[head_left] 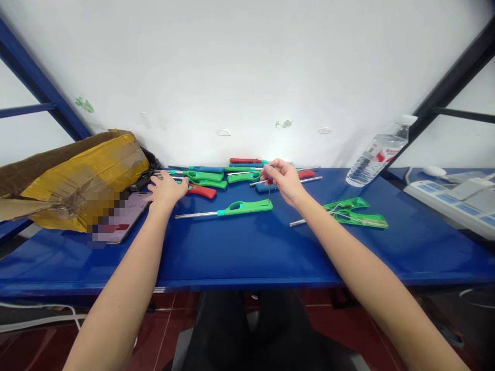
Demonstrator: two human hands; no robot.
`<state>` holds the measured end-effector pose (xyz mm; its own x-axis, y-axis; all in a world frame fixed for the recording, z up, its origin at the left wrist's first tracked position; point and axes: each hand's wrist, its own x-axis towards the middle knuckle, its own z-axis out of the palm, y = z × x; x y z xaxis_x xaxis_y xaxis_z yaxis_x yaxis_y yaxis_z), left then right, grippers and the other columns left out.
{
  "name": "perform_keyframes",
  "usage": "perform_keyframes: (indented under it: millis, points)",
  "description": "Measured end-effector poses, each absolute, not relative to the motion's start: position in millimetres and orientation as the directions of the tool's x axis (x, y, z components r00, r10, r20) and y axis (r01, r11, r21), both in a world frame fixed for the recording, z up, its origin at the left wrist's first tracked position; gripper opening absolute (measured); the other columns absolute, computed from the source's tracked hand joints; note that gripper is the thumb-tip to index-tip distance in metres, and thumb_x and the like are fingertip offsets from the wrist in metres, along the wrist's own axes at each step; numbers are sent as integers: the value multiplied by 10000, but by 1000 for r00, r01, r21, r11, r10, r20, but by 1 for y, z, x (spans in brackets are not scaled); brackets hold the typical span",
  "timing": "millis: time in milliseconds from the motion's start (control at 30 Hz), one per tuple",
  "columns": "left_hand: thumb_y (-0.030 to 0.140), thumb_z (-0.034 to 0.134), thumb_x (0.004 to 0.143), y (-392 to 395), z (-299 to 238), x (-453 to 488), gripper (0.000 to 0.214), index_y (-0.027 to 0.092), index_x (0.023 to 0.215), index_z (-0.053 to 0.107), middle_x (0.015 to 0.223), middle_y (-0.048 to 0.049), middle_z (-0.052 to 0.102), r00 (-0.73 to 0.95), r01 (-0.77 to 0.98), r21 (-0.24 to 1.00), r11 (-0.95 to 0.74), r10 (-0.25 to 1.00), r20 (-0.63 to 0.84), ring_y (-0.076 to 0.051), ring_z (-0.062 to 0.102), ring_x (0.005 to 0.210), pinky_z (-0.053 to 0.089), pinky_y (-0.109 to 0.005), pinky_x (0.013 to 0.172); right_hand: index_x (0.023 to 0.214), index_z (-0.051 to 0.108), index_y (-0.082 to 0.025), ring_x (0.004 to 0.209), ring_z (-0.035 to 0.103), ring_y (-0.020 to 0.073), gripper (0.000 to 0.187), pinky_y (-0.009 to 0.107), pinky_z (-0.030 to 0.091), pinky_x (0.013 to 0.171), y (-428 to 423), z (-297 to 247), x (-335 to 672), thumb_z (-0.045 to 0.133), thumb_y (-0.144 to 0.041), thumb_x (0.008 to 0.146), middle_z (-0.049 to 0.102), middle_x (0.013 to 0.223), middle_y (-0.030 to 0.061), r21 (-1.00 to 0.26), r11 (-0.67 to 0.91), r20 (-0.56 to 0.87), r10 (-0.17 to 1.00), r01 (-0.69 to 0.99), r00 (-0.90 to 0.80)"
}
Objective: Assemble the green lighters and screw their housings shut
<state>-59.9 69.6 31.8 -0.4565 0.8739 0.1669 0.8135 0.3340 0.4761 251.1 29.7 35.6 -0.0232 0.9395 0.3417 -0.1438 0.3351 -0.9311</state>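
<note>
Several long-nosed gas lighters with green, red and blue handles lie in a heap (232, 172) at the back of the blue table (247, 252). One green lighter (232, 208) lies alone in front of it, its metal tube pointing left. My left hand (167, 189) rests flat on the table by a red lighter (201, 191), fingers apart, holding nothing. My right hand (283, 180) hovers above the heap and pinches a thin wire-like piece (269, 191) that hangs from its fingertips. A taken-apart green lighter shell (353, 212) lies to the right of my right forearm.
A taped cardboard box (69, 180) lies on its side at the left, with a phone (121, 219) in front of it. A plastic water bottle (377, 154) leans at the back right. A white power strip (452, 203) sits at the far right.
</note>
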Motion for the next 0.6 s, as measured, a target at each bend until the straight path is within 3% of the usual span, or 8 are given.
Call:
perform_keyframes:
  millis: [100, 200, 333, 400, 467, 600]
  points:
    - [595, 573, 782, 68, 33, -58, 824, 109, 1423, 394, 1476, -328, 323, -461, 821, 465, 331, 864, 200, -553, 322, 1336, 308, -797, 950, 778, 571, -210, 699, 623, 123, 464, 229, 455, 559, 29, 37, 252, 817, -576, 637, 660, 776, -1, -927, 359, 361, 933, -105, 7]
    - [555, 525, 850, 60, 39, -45, 695, 96, 1368, 466, 1472, -294, 360, -392, 882, 409, 233, 844, 365, -508, 307, 1369, 251, -740, 1050, 766, 585, -213, 703, 597, 125, 440, 237, 446, 568, 28, 38, 253, 810, -573, 651, 629, 749, -9, -917, 388, 387, 922, -91, 23]
    - [417, 435, 955, 37, 44, -4, 436, 131, 1255, 568, 1368, -180, 517, 21, 897, 318, -307, 748, 663, -322, 452, 1307, 341, -486, 1120, 726, 575, -227, 707, 566, 120, 442, 244, 460, 607, 29, 41, 253, 838, -563, 609, 592, 719, -28, -890, 429, 420, 903, -155, 89]
    - [434, 441, 973, 23, 37, 20, 402, 152, 1208, 604, 1211, -123, 634, 386, 745, 248, -619, 703, 597, -258, 556, 1182, 414, -398, 1066, 721, 566, -236, 706, 561, 118, 441, 243, 461, 607, 31, 42, 252, 829, -573, 609, 582, 718, -32, -880, 441, 423, 897, -178, 130]
    - [461, 495, 960, 11, 25, 40, 416, 151, 1208, 618, 1191, -112, 650, 652, 585, 220, -781, 613, 447, -240, 588, 1131, 448, -358, 1026, 746, 582, -244, 711, 566, 123, 417, 250, 464, 605, 34, 42, 252, 783, -597, 655, 591, 731, -26, -882, 446, 420, 891, -156, 171]
    - [459, 546, 944, 4, 1, 57, 522, 137, 1355, 525, 1270, -145, 602, 753, 578, 151, -802, 596, 279, -289, 546, 1175, 443, -412, 1026, 825, 671, -244, 774, 604, 152, 387, 291, 495, 668, 41, 41, 262, 730, -608, 710, 667, 823, 7, -872, 486, 455, 847, -56, 276]
